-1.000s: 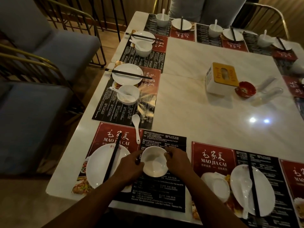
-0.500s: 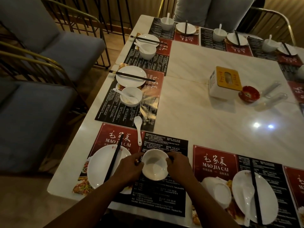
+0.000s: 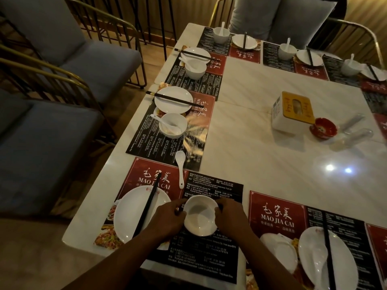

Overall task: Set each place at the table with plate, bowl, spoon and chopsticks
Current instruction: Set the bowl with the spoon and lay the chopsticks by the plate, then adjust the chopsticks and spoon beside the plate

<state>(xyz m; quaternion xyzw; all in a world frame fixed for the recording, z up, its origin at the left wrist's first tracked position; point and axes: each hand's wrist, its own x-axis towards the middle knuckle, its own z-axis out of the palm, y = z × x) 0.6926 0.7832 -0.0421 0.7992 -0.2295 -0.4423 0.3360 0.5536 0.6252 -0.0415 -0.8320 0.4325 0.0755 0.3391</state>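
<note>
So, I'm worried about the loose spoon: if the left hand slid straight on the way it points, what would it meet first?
The bowl, which the left hand grips. The hand points up-right across it, probably toward the right hand, not the spoon, which seems off that line.

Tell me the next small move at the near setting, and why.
Probably free the right hand to fetch the loose spoon: it and the left hand grip the bowl over the placemat, while the neighbouring bowl holds its spoon.
</note>
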